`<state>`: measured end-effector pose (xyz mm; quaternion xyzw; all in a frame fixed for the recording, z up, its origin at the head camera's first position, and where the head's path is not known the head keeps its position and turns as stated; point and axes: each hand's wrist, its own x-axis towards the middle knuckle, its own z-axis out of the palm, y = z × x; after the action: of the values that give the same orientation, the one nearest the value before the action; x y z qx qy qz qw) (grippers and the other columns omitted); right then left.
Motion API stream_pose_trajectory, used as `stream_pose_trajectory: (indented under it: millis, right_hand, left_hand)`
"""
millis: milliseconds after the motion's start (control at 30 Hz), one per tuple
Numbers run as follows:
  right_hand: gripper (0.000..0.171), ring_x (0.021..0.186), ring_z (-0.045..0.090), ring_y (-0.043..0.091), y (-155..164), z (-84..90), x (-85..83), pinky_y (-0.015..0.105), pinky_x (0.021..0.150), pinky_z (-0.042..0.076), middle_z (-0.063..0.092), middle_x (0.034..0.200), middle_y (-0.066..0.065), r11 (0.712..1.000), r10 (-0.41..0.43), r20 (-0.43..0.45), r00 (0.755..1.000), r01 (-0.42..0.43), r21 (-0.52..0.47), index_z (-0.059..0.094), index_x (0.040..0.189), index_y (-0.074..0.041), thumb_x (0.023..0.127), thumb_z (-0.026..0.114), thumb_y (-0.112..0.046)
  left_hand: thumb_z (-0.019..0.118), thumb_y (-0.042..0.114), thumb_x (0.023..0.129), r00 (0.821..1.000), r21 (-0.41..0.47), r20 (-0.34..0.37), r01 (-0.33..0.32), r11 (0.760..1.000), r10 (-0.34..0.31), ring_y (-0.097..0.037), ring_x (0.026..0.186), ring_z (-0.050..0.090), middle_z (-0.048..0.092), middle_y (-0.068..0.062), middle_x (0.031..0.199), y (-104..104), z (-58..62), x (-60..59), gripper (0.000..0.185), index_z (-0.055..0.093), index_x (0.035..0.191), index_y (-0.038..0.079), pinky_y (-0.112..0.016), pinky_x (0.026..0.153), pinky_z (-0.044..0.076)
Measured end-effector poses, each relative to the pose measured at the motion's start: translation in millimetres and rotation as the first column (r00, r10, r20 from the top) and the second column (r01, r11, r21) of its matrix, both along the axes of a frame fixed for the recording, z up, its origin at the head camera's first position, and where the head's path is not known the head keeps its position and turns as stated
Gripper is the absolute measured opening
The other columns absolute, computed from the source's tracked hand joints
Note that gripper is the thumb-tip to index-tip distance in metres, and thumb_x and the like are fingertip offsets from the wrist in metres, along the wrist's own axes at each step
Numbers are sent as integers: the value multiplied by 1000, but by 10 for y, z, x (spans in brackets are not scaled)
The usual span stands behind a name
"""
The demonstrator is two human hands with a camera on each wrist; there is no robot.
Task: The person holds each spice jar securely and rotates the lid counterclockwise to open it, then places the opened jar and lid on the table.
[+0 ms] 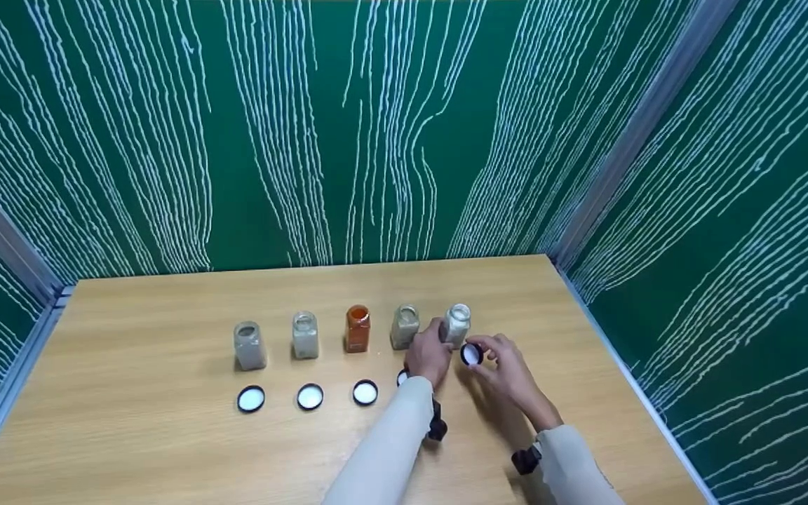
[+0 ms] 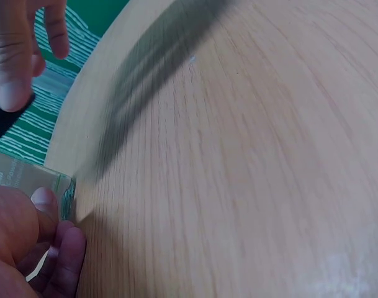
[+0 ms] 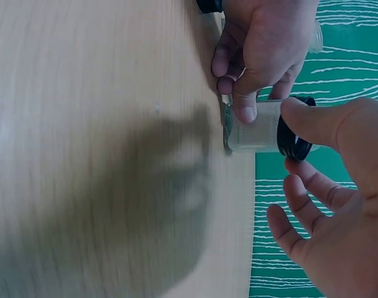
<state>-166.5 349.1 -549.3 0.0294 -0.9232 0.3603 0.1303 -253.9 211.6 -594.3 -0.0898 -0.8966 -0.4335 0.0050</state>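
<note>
A clear glass jar (image 1: 457,322) with pale contents stands open-mouthed at the right end of a row of jars. My left hand (image 1: 429,355) grips this jar low down; in the left wrist view its fingers (image 2: 67,254) curl around the glass base. Just right of the jar, my right hand (image 1: 513,373) pinches a black lid (image 1: 472,354) between thumb and fingers, its white inner side facing the head camera. The right wrist view shows the lid (image 3: 294,131) held by its rim, with the other fingers spread.
Left of the held jar stand a greyish jar (image 1: 405,327), an orange-red one (image 1: 358,328) and two pale ones (image 1: 305,335). Black lids with white insides (image 1: 365,393) lie in front of them, one partly behind the left forearm. Green line-patterned panels (image 1: 376,140) border the wooden table (image 1: 130,421).
</note>
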Motion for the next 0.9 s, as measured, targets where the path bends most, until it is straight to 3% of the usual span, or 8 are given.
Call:
stream_pose_trajectory:
  millis: [333,700,900]
  right_hand:
    - [46,102,56,31,-10,-78,-12,51,91,49,61,107,9,1000,-5,117,993,4,11,71,125,-9,83,80,6]
    - [45,88,55,23,-23,-160,-37,39,78,48,60,96,8,996,12,172,985,-28,86,73,122,-9,80,84,2]
    - [43,86,55,23,-35,-171,-55,39,77,48,61,94,8,991,14,214,977,-42,125,73,119,-11,79,86,-2]
  left_hand:
    - [77,16,88,1000,15,1,16,1000,-16,-29,97,71,75,-7,105,-13,16,6,41,66,127,22,-49,78,55]
    - [79,14,86,1000,-7,2,11,1000,-11,-29,94,72,76,-8,102,-9,9,12,43,66,126,23,-49,73,55]
    - [80,14,86,1000,-4,-10,12,1000,-12,-28,92,72,76,-6,99,-7,-3,-11,40,66,122,24,-47,71,54]
